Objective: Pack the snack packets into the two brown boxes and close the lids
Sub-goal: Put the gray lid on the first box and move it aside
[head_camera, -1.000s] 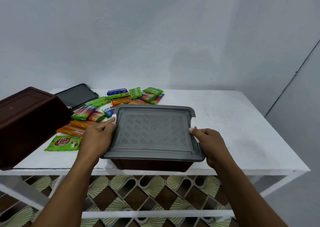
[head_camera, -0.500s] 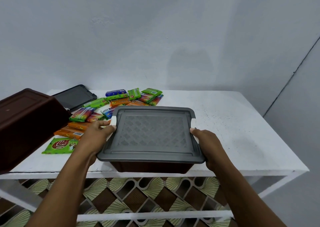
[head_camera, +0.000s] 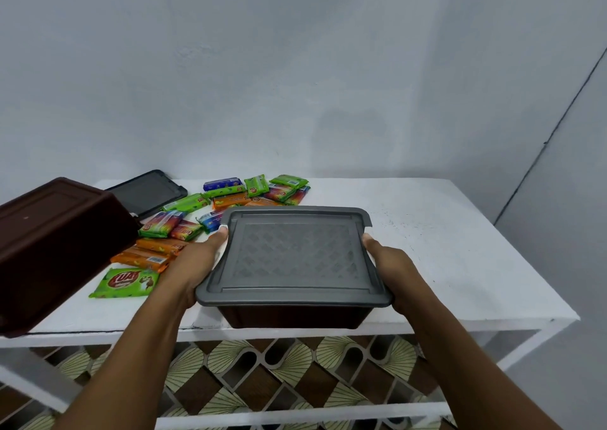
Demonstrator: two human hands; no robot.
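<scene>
- A brown box (head_camera: 56, 249) fills the far left, tipped on its side with its base toward the camera, at the left end of the white table (head_camera: 460, 265)
- Behind it a dark grey lid (head_camera: 147, 191) lies flat on the tabletop, by itself
- Snack packets (head_camera: 230, 199) are scattered loose across the back left of the table: green, orange, blue and rainbow-striped wrappers, with one green packet (head_camera: 126, 282) lying nearest the front edge
- The left hand (head_camera: 193, 262) clasps the left rim of the second brown box (head_camera: 295, 316), thumb on top of its grey lid (head_camera: 292, 255)
- That box sits at the table's front edge, centre, with the lid on; whether it touches the surface I cannot tell
- The right hand (head_camera: 394, 265) grips the lid's right rim, thumb on top
- Below the table, patterned floor tiles (head_camera: 279, 380) show through the white frame
</scene>
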